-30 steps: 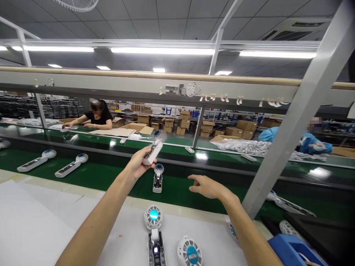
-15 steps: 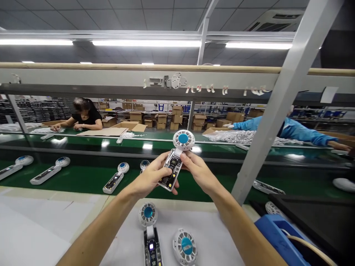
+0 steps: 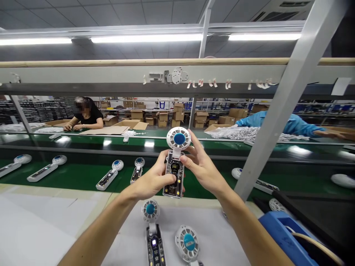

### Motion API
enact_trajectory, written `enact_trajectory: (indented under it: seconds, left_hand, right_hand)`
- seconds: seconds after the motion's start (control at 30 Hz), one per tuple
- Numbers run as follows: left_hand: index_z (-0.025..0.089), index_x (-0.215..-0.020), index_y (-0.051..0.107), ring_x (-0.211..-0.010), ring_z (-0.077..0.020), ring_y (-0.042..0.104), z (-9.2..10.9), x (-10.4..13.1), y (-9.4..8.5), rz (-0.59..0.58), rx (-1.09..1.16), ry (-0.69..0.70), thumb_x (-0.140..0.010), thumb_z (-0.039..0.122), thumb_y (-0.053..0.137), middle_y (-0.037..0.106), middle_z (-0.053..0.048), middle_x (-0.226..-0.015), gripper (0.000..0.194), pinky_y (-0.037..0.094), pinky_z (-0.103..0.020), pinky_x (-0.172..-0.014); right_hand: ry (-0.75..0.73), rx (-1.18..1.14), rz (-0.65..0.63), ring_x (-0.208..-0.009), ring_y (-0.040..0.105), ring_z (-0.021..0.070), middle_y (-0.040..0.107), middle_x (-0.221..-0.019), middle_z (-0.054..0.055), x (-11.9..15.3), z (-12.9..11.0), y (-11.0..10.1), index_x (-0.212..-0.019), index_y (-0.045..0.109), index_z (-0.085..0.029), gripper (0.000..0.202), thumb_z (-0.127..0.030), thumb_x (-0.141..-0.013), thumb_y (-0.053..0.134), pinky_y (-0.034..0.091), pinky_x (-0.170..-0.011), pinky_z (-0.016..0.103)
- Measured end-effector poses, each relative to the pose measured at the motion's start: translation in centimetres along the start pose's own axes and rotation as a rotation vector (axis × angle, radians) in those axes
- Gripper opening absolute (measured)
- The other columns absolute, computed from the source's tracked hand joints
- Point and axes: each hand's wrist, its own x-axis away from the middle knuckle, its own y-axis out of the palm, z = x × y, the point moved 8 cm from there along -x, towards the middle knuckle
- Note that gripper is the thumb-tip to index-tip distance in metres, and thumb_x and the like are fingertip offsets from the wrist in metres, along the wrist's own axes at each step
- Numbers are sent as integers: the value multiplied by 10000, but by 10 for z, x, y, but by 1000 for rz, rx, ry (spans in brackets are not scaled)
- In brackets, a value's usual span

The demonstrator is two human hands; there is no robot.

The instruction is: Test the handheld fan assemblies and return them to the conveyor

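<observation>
Both of my hands hold one handheld fan [image 3: 174, 188], raised upright over the near edge of the green belt. It has a round white head with a blue centre and a clear-fronted body showing a dark circuit board. My left hand [image 3: 151, 181] grips the body, its thumb pressed on the board. My right hand [image 3: 199, 164] holds it near the neck, thumb at the joint and fingers behind the head. On the white work surface below lie a second fan [image 3: 154, 242] with a lit spot on its board, and a third fan [image 3: 187, 243], partly cut off by the frame.
Several more fans lie along the green belt [image 3: 80, 173]. A slanted metal post [image 3: 273, 107] stands at the right, near a blue holder [image 3: 280, 236]. Across the line, one person [image 3: 88, 112] sits at left and another in blue sleeves [image 3: 299, 123] reaches over white parts.
The held fan has turned more upright and come slightly lower and nearer. My right fingers have lifted up behind its head. Fans on the belt have shifted left.
</observation>
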Motion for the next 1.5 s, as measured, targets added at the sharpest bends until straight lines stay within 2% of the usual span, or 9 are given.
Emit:
enact_trajectory:
  seconds: [0.17, 0.3, 0.47, 0.67, 0.87, 1.07, 1.33, 1.43, 1.5]
  left_hand:
    - [235, -1412, 165, -791, -231, 711, 5, 2, 6, -19, -63, 8, -890, 259, 623, 657, -46, -890, 695, 556, -359, -707]
    - [236, -1441, 149, -820, -241, 710, 6, 4, 8, -14, -62, 11, -888, 266, 629, 663, -63, -930, 733, 553, -356, -714]
    - [294, -1487, 59, -848, -244, 714, 5, 5, 11, -26, -59, 15, -885, 203, 615, 680, -47, -920, 825, 555, -377, -757]
    - [267, -1481, 68, -833, -233, 714, 4, 4, 10, -44, -48, 27, -870, 157, 614, 694, -55, -887, 826, 555, -355, -736]
    - [296, -1457, 147, -818, -236, 724, 2, 0, 5, 18, 25, 44, -876, 125, 574, 669, -39, -917, 741, 570, -379, -732]
    - [291, -1412, 187, -846, -252, 726, 6, 1, -3, 82, 57, 73, -852, 118, 600, 637, -51, -1027, 718, 567, -415, -757]
    - [305, -1413, 184, -894, -244, 709, 10, 3, -11, 164, 143, 50, -819, 114, 632, 637, -53, -1056, 768, 550, -531, -856]
    - [307, -1416, 177, -915, -243, 701, 12, 4, -14, 189, 133, 36, -818, 100, 632, 638, -54, -1052, 780, 547, -537, -866]
    - [300, -1418, 170, -905, -243, 704, 12, 5, -14, 200, 117, 20, -815, 101, 638, 644, -56, -1035, 788, 551, -515, -855]
  right_hand:
    - [-28, -54, -39, -1018, 639, 209, 447, -1495, 42, 2, -6, 2, -1566, 99, -442, 864, -408, -910, 660, 564, -822, 342]
    - [-31, -65, -47, -993, 643, 213, 450, -1496, 38, 1, -7, 1, -1566, 103, -442, 869, -414, -904, 664, 573, -776, 336]
    - [-18, -83, -49, -1000, 639, 231, 494, -1458, 52, 1, -7, 1, -1570, 111, -427, 863, -427, -903, 658, 582, -736, 343]
    - [-20, -78, -38, -1021, 633, 241, 501, -1452, 54, 1, -6, 0, -1570, 123, -423, 865, -421, -899, 667, 588, -749, 367]
    - [-22, -13, 23, -1197, 574, 254, 520, -1430, 67, 0, -5, -3, -1575, 154, -370, 804, -467, -925, 618, 544, -934, 409]
    - [168, 80, 89, -1020, 651, 221, 554, -1332, 107, -9, 34, -23, -1498, 303, -286, 678, -585, -929, 518, 536, -859, 391]
    - [347, 580, 58, -936, 639, 193, 521, -1343, 122, -15, 93, -47, -1479, 320, -228, 650, -518, -928, 506, 500, -847, 351]
    - [408, 758, 31, -978, 637, 219, 523, -1357, 124, -14, 110, -56, -1474, 339, -227, 623, -491, -931, 494, 487, -859, 354]
    - [475, 878, -35, -1076, 614, 255, 532, -1367, 133, -11, 122, -61, -1481, 337, -221, 621, -496, -940, 472, 473, -892, 362]
